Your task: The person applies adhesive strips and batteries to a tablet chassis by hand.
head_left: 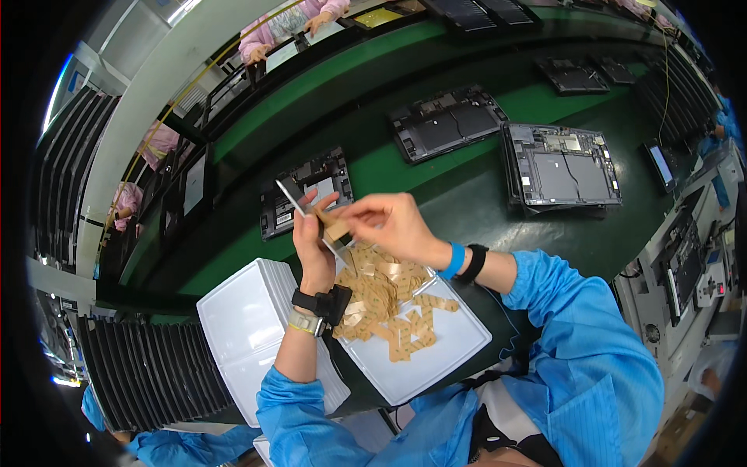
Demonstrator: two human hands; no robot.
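My left hand (313, 253) is closed around a thin flat part with a pale edge (289, 192), held up at a tilt. The fingers of my right hand (397, 224) are pinched at a tan paper-like piece (336, 229) against that part; the fingertips are slightly blurred. Just below both hands lies a heap of tan adhesive-backed pieces (381, 288) with small green marks, in a white plastic tray (467, 342). Behind my left hand an opened tablet-like device (276, 212) lies on the dark green work surface, partly hidden by the hand.
A stack of white trays (237, 311) stands left of my forearm, next to a black slotted rack (148, 366). Farther off lie another opened device (451, 124) and a stack of them (572, 171). Co-workers in pink sleeves (327, 9) work across the line.
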